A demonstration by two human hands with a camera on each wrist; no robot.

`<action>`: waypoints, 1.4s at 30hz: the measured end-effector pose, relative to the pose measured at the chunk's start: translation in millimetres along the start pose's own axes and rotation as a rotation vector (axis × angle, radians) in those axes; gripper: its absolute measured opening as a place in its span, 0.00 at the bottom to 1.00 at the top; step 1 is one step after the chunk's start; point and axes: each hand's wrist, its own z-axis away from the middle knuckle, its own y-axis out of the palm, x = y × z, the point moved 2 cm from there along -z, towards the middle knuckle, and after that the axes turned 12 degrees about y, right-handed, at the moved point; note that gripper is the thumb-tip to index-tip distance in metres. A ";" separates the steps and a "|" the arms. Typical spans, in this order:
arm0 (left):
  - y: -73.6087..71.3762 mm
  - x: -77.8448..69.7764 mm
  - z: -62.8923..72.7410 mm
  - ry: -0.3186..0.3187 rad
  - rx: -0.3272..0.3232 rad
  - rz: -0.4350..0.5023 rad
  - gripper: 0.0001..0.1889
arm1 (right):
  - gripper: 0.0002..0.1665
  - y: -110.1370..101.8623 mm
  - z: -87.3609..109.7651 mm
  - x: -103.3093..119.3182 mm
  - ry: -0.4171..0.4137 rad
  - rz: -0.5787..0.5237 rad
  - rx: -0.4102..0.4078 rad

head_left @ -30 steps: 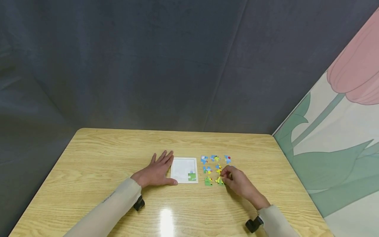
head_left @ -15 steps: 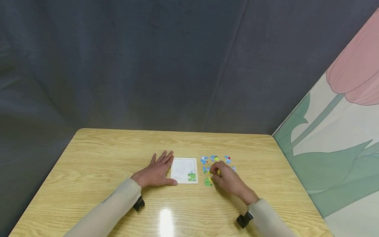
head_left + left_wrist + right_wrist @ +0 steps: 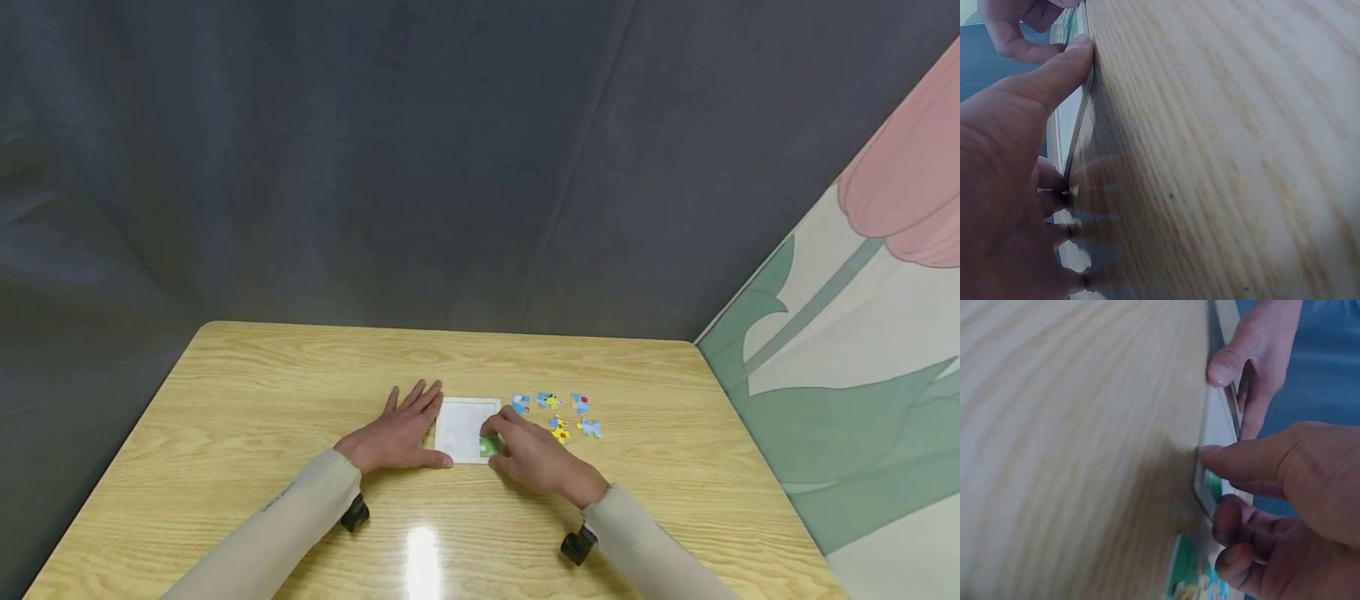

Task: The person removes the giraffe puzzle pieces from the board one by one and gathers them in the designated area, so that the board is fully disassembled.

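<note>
A white square puzzle tray (image 3: 459, 430) lies on the table with a green puzzle piece (image 3: 488, 447) in its near right corner. My left hand (image 3: 393, 433) rests spread at the tray's left side, thumb at the near corner and fingertips along the edge. Over the opposite corner, my right hand (image 3: 536, 454) has its fingers curled and pinches at the green piece, which shows between thumb and fingers in the right wrist view. The thumb tip meets the tray's rim there. Much of the piece is covered by the fingers.
Several loose puzzle pieces lie right of the tray, among them a yellow one (image 3: 558, 429) and a blue one (image 3: 590, 428). Others are hidden beneath the right hand; a green-edged piece (image 3: 1182, 565) shows in the right wrist view. A dark curtain (image 3: 375, 167) stands behind the table.
My right hand has moved left from the loose pieces to the tray's near right corner. The left hand has stayed at the tray's left edge.
</note>
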 end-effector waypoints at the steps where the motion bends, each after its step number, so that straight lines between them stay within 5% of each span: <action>1: -0.1 0.0 -0.2 0.000 0.002 -0.001 0.57 | 0.19 -0.4 -0.8 1.4 0.005 0.003 0.007; 10: -0.8 0.5 -0.9 0.007 0.009 -0.019 0.57 | 0.26 -4.8 -6.3 8.2 0.066 -0.008 0.057; 21: 0.4 1.1 -1.0 0.004 0.001 -0.011 0.57 | 0.08 -6.6 -4.6 5.8 0.029 -0.070 -0.024; 32: 3.0 3.5 -0.8 -0.008 0.004 -0.016 0.57 | 0.09 -13.2 2.6 -4.5 0.046 -0.165 -0.037; 42: 2.6 5.0 -1.5 0.014 0.000 -0.004 0.57 | 0.08 -22.0 13.9 -17.0 0.097 -0.138 -0.045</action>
